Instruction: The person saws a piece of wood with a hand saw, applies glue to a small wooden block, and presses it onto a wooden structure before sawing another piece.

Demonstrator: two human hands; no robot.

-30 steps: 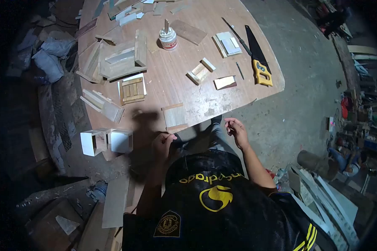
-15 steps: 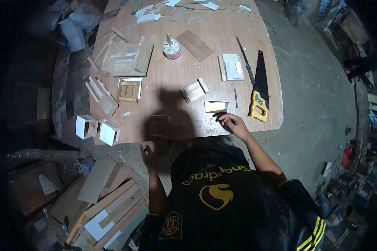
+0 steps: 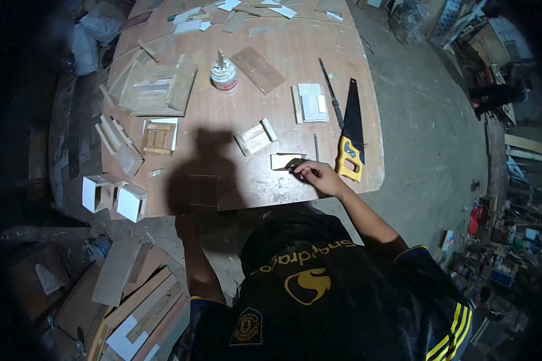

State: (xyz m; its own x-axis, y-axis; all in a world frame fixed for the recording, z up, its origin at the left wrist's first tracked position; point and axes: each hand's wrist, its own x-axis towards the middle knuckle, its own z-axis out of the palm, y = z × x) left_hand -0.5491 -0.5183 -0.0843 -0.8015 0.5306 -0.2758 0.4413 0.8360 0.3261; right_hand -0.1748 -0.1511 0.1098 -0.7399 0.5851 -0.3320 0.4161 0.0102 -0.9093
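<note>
My right hand [image 3: 320, 179] is over the front of the table, thumb and bent fingers apart, with the fingertips right at the right end of a small pale wooden piece [image 3: 281, 162]. Just beyond lies a small wooden assembly [image 3: 256, 139] with a raised strip along one side. A thin pencil-like stick [image 3: 317, 146] and a yellow-handled handsaw [image 3: 352, 135] lie to the right of that piece. My left hand [image 3: 185, 224] is at the table's front edge in deep shadow, its fingers hidden in the dark.
A white jar [image 3: 224, 77] with a brush in it stands mid-table beside a brown board [image 3: 258, 69]. Wooden box parts [image 3: 156, 90] and two white-faced blocks [image 3: 129, 203] are on the left. Stacked panels [image 3: 311, 103] and a long thin tool [image 3: 336, 108] sit right. Offcuts [image 3: 132, 301] lie on the floor.
The view has swung so the table sits further left. My right hand has come closer to the small pale piece, and my left hand has moved into the shadow by the table edge.
</note>
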